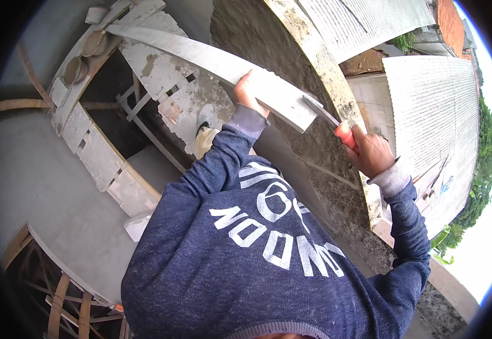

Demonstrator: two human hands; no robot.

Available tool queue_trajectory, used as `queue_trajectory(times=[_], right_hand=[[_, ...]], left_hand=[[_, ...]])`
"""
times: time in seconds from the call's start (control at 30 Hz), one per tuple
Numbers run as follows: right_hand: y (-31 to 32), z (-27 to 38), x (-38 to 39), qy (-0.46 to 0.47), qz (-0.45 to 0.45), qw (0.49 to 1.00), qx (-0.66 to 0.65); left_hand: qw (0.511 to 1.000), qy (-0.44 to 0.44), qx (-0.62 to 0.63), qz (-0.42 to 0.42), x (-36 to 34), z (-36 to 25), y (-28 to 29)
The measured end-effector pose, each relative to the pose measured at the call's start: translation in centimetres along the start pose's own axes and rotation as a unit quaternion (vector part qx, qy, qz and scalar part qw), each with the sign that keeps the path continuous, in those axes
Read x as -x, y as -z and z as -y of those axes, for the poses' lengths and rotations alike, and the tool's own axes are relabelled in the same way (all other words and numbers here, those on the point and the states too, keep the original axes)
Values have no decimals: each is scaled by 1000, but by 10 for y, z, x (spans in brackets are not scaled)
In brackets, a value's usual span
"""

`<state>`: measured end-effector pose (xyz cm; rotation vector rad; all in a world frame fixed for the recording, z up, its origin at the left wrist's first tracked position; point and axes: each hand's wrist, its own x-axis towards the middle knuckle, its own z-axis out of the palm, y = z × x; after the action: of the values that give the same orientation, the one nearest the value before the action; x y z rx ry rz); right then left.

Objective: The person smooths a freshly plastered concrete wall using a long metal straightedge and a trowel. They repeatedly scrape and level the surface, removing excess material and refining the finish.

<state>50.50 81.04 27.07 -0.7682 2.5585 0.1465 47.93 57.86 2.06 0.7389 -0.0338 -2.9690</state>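
My left hand (248, 90) grips a long pale metal straightedge (200, 53) that reaches from the upper left down against a rough grey plastered wall (268, 51). My right hand (373, 152) is closed around the orange handle of a trowel (344, 134). Its blade (319, 110) lies right beside the straightedge's lower end, against the wall. Both arms are in dark blue sweatshirt sleeves with grey cuffs.
Below at left a rectangular floor opening (110, 113) is framed with cement-stained boards, with two round tins (85, 56) near its far edge. My shoe (203, 130) stands on a board. Timber formwork (59, 294) is at lower left. Corrugated roofs (438, 113) and trees lie beyond the wall.
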Motion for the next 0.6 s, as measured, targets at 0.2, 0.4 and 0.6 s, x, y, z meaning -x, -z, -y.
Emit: queue_trajectory(times=[0.2, 0.4, 0.6], right_hand=[[80, 48, -4, -47, -307, 879, -362], [10, -4, 1, -3, -96, 995, -25], [62, 46, 1, -17, -268, 912, -309]], left_hand=[[999, -31, -9, -2, 0, -14, 2], [1000, 9, -25, -15, 8, -1, -9], [1000, -18, -13, -18, -3, -6, 2]])
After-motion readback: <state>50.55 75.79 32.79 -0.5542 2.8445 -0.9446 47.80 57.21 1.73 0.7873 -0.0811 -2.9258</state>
